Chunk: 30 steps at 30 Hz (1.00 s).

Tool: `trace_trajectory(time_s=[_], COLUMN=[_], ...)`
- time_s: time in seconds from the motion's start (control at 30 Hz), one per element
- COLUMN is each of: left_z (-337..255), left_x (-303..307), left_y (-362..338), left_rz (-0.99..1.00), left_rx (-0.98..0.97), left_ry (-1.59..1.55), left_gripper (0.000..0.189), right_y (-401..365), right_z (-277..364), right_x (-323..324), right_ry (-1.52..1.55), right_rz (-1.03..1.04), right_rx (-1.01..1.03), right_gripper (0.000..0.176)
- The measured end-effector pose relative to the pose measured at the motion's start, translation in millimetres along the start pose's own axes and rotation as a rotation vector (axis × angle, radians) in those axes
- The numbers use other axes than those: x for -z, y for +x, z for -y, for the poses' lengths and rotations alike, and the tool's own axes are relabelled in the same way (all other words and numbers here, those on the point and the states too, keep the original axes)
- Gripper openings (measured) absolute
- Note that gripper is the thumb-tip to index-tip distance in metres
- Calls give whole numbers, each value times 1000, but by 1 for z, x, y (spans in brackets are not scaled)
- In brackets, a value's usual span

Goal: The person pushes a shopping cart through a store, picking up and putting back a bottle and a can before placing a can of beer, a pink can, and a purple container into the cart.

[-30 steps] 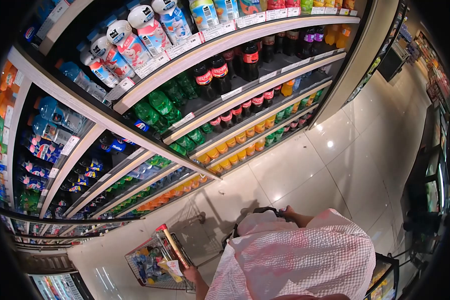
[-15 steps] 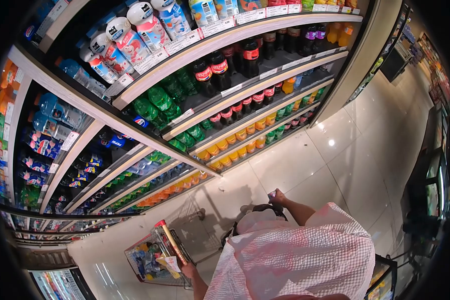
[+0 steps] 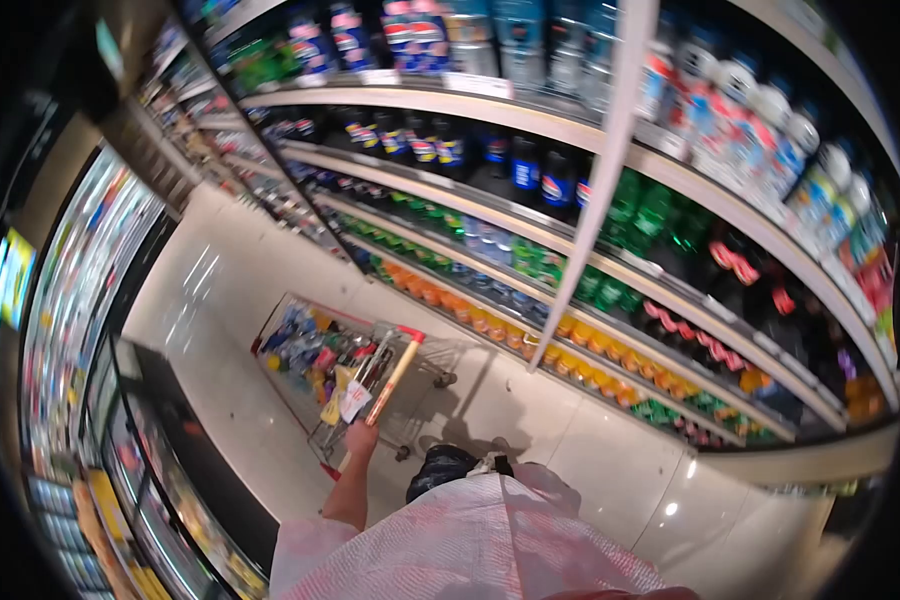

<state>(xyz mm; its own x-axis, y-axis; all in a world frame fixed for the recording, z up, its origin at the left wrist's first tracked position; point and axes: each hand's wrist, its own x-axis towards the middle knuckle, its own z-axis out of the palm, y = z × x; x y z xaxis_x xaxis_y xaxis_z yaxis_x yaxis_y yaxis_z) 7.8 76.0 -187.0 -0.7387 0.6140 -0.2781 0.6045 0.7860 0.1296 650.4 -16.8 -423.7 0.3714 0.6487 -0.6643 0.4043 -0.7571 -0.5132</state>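
The person's left hand (image 3: 361,437) has its fingers curled around the pale handle (image 3: 394,381) of a shopping cart (image 3: 335,312), toward the handle's near end. The cart, holding mixed goods (image 3: 315,343), stands near the drink shelves' (image 3: 420,103) bottom edge. The right hand is out of view; its fingers cannot be told.
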Motion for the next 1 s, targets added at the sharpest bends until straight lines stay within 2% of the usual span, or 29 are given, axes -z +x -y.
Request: trace_trajectory(time_s=[0.13, 0.2, 0.4, 0.47, 0.53, 0.57, 0.6, 0.63, 0.67, 0.7, 0.73, 0.87, 1.0], left_z=[-14, -14, -19, -18, -14, -11, -6, -2, 3, 7, 10, 20, 32], left_x=[16, 19, 22, 25, 24, 25, 26, 27, 27, 28, 33, 53, 77], left_y=[-10, -17, -16, -14, -11, -8, -4, 1, 8, 14, 20, 47, 81], left_rz=[71, 45, 24, -40, -99, -132, -166, -165, -163, -162, -146, -18, 141], left_rx=[5, -36, -113, -138, -151, -153, -158, -142, -127, -114, -90, 31, 61], left_ry=[-25, -49, 10, -26, -57, -69, -77, -82, -87, -92, -87, -75, -60], left_gripper=[41, 41, 37, 36, 34, 32, 30, 29, 28, 28, 28, 31, 37], right_y=[12, 16, 45, 64, 70, 70, 82, 53, 4, -54, -43, -32, -72], right_z=[72, 96, 125, 118, 132, 140, 161, 212, 260, 311, 317, 333, 364], right_x=[16, 14, -2, -10, -14, -17, -22, -25, -23, -24, -34, -75, -95], right_ry=[-138, -204, -483, -814, -1270, -1391, -1172, -797, -538, -406, -319, -315, -406], right_rz=[99, 135, 249, 349, 404, 387, 390, 309, 229, 149, 189, 276, 324], right_rx=[54, 89, 277, 568, 1054, 1204, 885, 488, 264, 151, 125, 271, 405], right_gripper=[59, 57, 51, 49, 48, 47, 49, 56, 65, 76, 87, 80, 73])
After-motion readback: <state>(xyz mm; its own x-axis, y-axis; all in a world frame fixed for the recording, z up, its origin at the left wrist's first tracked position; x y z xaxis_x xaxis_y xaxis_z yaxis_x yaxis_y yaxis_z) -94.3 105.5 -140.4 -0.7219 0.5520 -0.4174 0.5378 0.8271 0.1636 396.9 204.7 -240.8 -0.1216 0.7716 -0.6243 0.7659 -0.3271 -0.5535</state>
